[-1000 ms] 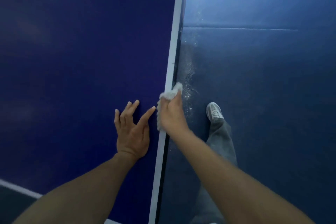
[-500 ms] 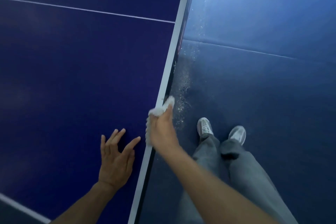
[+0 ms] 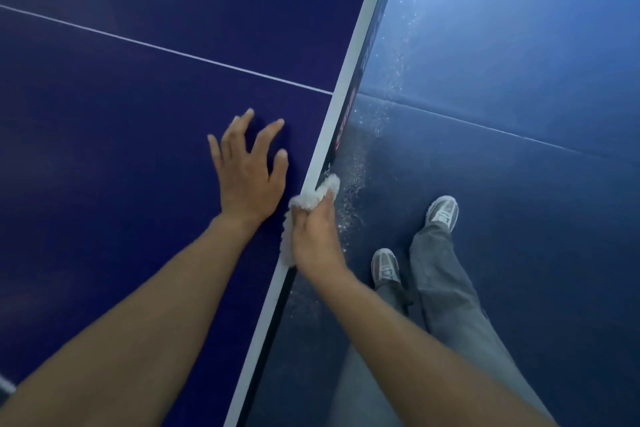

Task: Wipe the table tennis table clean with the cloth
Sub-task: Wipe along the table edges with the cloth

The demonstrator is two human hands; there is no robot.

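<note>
left hand (image 3: 247, 180) moved forward | cloth (image 3: 311, 199) partly hidden under right hand (image 3: 315, 239)

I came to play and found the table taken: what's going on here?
A person is cleaning the table tennis table. Their right hand grips a fluffy white cloth that is folded over the table's white side edge. Their left hand rests on the dark blue top right beside it, fingers spread. Pale specks dot the blue floor below the edge.
</note>
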